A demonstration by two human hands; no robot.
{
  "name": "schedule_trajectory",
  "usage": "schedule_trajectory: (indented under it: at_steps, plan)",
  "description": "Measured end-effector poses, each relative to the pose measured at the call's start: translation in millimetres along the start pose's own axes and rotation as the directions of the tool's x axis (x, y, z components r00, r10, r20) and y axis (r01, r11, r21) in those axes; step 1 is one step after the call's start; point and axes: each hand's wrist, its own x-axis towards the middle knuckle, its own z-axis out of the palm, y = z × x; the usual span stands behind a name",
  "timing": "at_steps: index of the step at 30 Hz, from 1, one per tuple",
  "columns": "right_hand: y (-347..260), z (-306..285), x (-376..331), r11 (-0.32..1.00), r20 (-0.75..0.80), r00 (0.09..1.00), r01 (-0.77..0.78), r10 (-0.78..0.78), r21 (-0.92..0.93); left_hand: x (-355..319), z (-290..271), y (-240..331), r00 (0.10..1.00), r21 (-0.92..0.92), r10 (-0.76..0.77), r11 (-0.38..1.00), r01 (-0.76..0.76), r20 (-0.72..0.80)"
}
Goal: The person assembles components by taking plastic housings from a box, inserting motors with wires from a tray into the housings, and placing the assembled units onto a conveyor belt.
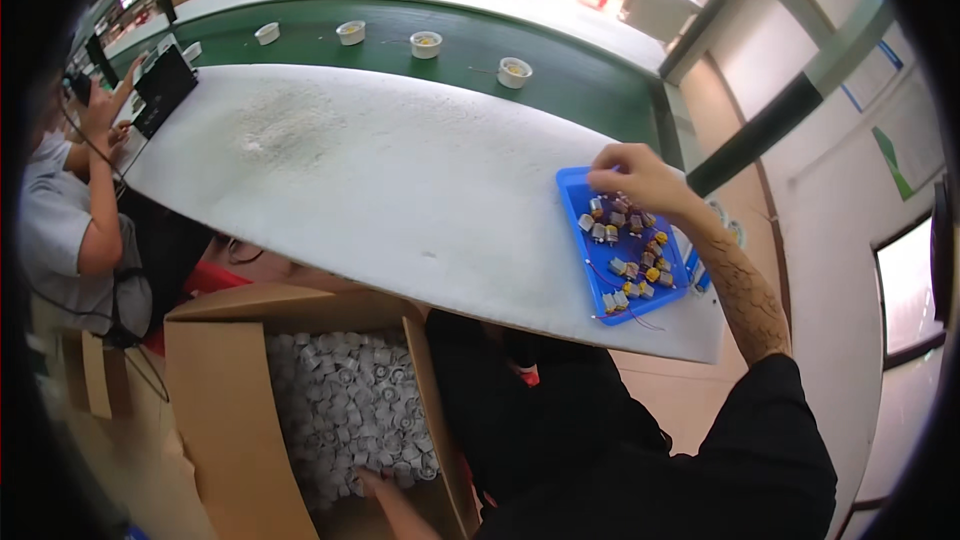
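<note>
My right hand [632,177] is over the far end of a blue plastic tray [573,183], its fingers bent down and drawn together. Whatever may be between the fingertips is too small to make out. In the tray lie many small motors [648,262] with silver cases, yellow ends and thin wires. Low on my left, my left hand [378,486] reaches into an open cardboard box [225,410]. It touches a heap of small white plastic cups [350,400], and its fingers are partly hidden among them.
Beyond the white worktable [400,190] runs a green conveyor belt [590,70] carrying several white cups, one of them a near cup [514,73]. A co-worker [85,220] sits at the left beside a black device [165,88]. A post [760,135] rises at the right.
</note>
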Motion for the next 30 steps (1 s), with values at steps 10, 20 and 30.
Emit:
schedule_trajectory:
  at_steps: [10,20,30]
  plan:
    - [-71,-8,-57,0.2,-0.115,0.945,0.182,-0.305,0.963,-470,-225,35,0.004,-0.978,0.986,0.166,0.126,0.168]
    - [-72,3,-71,-0.005,-0.041,0.759,0.051,-0.649,0.999,-592,-222,36,-0.447,-0.998,0.894,-0.057,-0.017,-0.043]
    - [-63,17,-66,0.098,0.213,0.669,-0.205,-0.712,0.974,-603,-192,21,-0.569,-0.461,0.72,0.693,0.555,0.397]
